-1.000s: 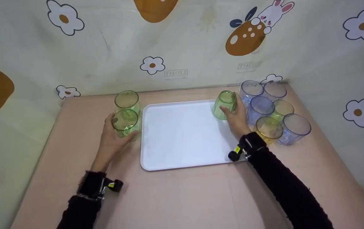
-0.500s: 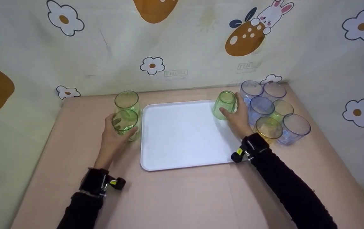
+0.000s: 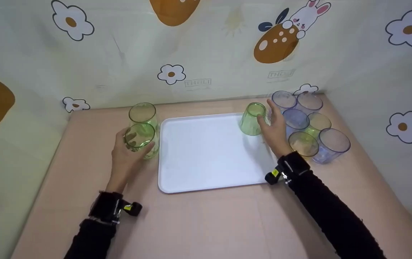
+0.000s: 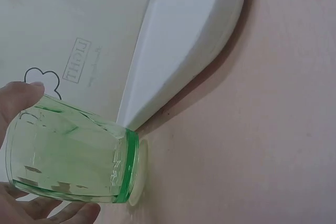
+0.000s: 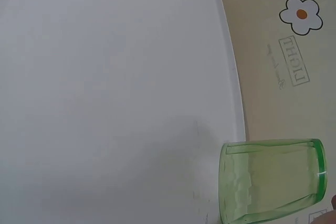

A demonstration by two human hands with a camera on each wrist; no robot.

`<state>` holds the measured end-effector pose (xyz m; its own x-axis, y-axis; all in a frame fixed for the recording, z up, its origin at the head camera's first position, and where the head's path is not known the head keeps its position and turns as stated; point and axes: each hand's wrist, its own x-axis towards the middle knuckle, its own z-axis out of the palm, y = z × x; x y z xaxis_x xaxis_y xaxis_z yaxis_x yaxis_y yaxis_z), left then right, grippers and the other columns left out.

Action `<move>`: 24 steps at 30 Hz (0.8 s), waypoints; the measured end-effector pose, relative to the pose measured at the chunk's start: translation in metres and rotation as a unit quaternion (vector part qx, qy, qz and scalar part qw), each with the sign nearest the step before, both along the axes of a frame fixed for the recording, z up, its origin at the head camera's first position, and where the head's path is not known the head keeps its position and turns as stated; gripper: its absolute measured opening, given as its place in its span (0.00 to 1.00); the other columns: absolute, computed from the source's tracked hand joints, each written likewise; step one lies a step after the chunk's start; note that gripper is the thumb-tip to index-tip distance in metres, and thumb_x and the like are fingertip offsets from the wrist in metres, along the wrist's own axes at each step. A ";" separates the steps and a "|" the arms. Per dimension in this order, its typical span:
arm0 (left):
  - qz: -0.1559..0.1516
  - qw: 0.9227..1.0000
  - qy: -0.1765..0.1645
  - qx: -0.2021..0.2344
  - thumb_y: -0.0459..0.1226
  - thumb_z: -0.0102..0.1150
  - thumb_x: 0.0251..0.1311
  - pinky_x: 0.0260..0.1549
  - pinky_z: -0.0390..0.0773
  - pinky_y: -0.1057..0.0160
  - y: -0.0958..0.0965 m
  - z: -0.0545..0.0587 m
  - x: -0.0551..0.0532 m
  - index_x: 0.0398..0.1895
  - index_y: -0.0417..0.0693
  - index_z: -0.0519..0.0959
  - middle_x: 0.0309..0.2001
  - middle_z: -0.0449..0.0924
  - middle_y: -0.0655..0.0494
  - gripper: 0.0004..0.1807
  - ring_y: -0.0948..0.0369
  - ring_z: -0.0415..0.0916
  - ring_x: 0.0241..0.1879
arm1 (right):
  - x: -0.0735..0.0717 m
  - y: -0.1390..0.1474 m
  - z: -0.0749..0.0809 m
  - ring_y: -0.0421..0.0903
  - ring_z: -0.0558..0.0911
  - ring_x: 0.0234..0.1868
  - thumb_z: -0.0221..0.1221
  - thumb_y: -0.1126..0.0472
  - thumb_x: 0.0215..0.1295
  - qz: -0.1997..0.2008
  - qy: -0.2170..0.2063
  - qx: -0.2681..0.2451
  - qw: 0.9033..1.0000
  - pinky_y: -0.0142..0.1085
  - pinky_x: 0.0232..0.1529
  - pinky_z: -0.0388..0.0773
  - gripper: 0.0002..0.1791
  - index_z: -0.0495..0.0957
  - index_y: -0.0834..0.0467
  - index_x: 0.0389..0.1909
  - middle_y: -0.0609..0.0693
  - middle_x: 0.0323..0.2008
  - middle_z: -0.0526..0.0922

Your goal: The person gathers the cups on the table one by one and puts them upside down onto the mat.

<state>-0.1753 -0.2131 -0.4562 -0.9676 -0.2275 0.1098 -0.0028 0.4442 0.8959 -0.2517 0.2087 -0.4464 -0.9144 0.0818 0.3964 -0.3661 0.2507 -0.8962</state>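
Observation:
In the head view, my left hand [image 3: 125, 158] holds an upright green cup [image 3: 142, 133] just left of the white tray [image 3: 206, 154]. The left wrist view shows the thumb on one side of this cup [image 4: 73, 153] and fingers on the other; whether its base touches the table is unclear. Another green cup [image 3: 143, 110] stands right behind it. On the tray's far right corner, a third green cup [image 3: 252, 124] sits upside down. Beside it is my right hand [image 3: 275, 133], fingers extended and thumb spread. Only its fingertips enter the right wrist view, apart from the upturned cup [image 5: 273, 179].
Right of the tray cluster several upright cups, among them a blue cup [image 3: 296, 119], a yellow cup [image 3: 303, 144] and a pale blue cup [image 3: 332, 145]. My right wrist passes close to them. A patterned cloth wall [image 3: 119, 82] borders the table [image 3: 206, 223].
My right hand has loosened from the upside-down green cup and drawn slightly right, its fingers straightening. That cup stays put on the tray. The left hand has barely moved.

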 end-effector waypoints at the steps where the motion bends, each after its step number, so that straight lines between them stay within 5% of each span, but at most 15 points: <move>1: 0.003 1.000 0.006 0.000 0.51 0.76 0.56 0.66 0.64 0.43 0.000 0.002 0.000 0.77 0.40 0.55 0.69 0.66 0.36 0.53 0.42 0.64 0.68 | 0.004 -0.002 0.005 0.57 0.49 0.78 0.54 0.75 0.72 0.003 0.002 -0.011 1.000 0.35 0.74 0.47 0.33 0.55 0.75 0.73 0.68 0.75 0.55; 8: 0.018 0.999 0.045 0.012 0.47 0.78 0.54 0.66 0.64 0.45 0.004 0.010 0.000 0.74 0.39 0.59 0.68 0.67 0.37 0.50 0.44 0.64 0.68 | 0.022 -0.009 0.027 0.60 0.55 0.76 0.52 0.75 0.74 0.003 0.014 -0.039 0.999 0.35 0.73 0.52 0.27 0.59 0.78 0.70 0.69 0.72 0.61; 15: 0.013 0.996 0.082 0.030 0.45 0.79 0.53 0.64 0.68 0.44 0.011 0.018 0.004 0.73 0.37 0.60 0.67 0.68 0.39 0.50 0.45 0.66 0.66 | 0.008 0.002 0.002 0.60 0.57 0.75 0.52 0.72 0.75 0.019 0.034 -0.028 0.999 0.39 0.74 0.51 0.27 0.60 0.76 0.71 0.70 0.72 0.62; 20: -0.001 0.994 0.101 0.044 0.42 0.79 0.54 0.61 0.72 0.44 0.016 0.023 0.006 0.73 0.36 0.60 0.66 0.68 0.38 0.49 0.44 0.66 0.65 | 0.007 0.005 -0.001 0.56 0.61 0.74 0.57 0.69 0.74 0.029 0.056 0.057 0.996 0.41 0.74 0.54 0.26 0.67 0.72 0.69 0.65 0.70 0.66; 24: -0.005 0.993 0.104 0.050 0.42 0.79 0.54 0.59 0.74 0.45 0.019 0.025 0.007 0.72 0.37 0.61 0.65 0.68 0.39 0.48 0.45 0.67 0.64 | 0.010 0.005 0.001 0.59 0.64 0.72 0.61 0.66 0.71 0.037 0.092 0.167 0.981 0.48 0.72 0.57 0.24 0.72 0.71 0.65 0.67 0.68 0.68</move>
<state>-0.1683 -0.1940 -0.4310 -0.9285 -0.2376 0.2855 0.1913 0.3529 0.9159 -0.2421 0.2134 -0.4456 -0.8237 -0.1438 0.5484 -0.5415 0.4863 -0.6858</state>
